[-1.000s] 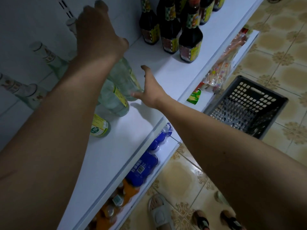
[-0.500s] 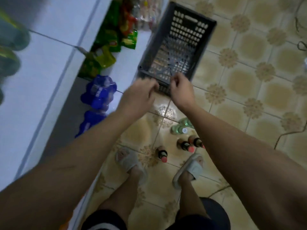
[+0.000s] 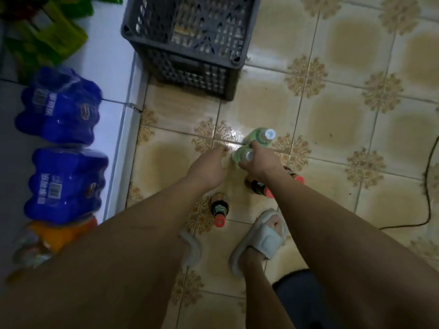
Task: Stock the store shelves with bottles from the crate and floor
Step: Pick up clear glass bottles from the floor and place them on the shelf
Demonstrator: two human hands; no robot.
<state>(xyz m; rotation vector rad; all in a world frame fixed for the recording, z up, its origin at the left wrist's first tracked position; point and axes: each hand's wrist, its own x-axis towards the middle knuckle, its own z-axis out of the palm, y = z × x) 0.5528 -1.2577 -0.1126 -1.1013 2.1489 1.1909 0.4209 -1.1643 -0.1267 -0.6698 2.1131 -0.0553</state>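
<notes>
Two clear green bottles with white caps stand on the tiled floor. My right hand (image 3: pixel 261 162) is closed around the nearer clear bottle (image 3: pixel 240 156), with the thumb against the farther clear bottle (image 3: pixel 260 136). My left hand (image 3: pixel 209 168) hovers just left of the nearer bottle, fingers loosely apart and holding nothing. Three dark bottles with red caps stand closer to my feet: one (image 3: pixel 219 206) under my left forearm, one (image 3: pixel 257 186) and another (image 3: pixel 298 178) partly hidden by my right wrist. The grey plastic crate (image 3: pixel 180 57) sits on the floor beyond them; no bottle shows inside it.
The white bottom shelf (image 3: pixel 111 43) runs along the left with two blue shrink-wrapped packs (image 3: pixel 59 105), orange bottles (image 3: pixel 54 236) and green packets (image 3: pixel 45 34). My slippered feet (image 3: pixel 261 238) stand just behind the dark bottles. A black cable (image 3: pixel 427 186) lies at the right.
My view dropped from the upper shelf to the floor. Both hands came down from the shelf, passed the crate's edge, and the right hand has closed on a clear bottle.
</notes>
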